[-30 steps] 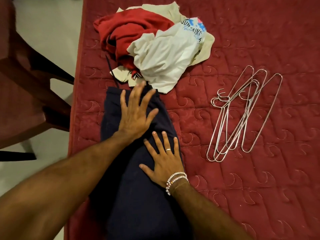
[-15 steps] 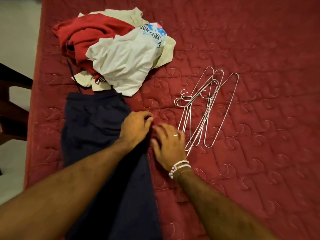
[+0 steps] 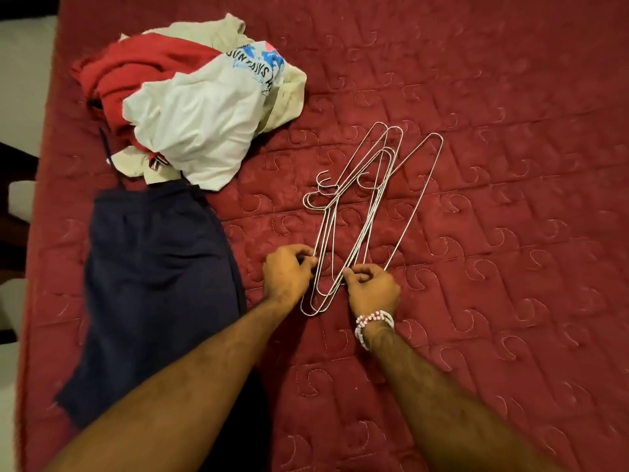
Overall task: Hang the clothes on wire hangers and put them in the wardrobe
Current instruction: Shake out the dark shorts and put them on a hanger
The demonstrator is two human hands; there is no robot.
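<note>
From the head view, looking down on a bed [image 3: 493,233] in a red quilted cover. Near the middle, a bundle of wire hangers [image 3: 366,216] lying overlapped on the cover, hooks to the left, long ends fanned towards the top; exact count hard to tell. At the bundle's near end, 2 bare forearms reaching in from the bottom edge, knuckles up. On the left side of the bundle, the left hand [image 3: 289,274], fingers curled, pinching a wire at its outer edge. Just beside it, on the right side, the right hand [image 3: 372,287], fingers and thumb also curled, gripping wires where several cross; a beaded bracelet [image 3: 372,323] around that wrist. Between the 2 hands, the rounded near tips of the hangers. Left of the left forearm, a navy garment [image 3: 160,284] spread flat, waistband towards the top, partly under that arm. Beyond it, touching its upper edge, a loose pile of clothes [image 3: 204,131]: red, beige, and a white shirt with blue print on top. Pile and hangers apart.
</note>
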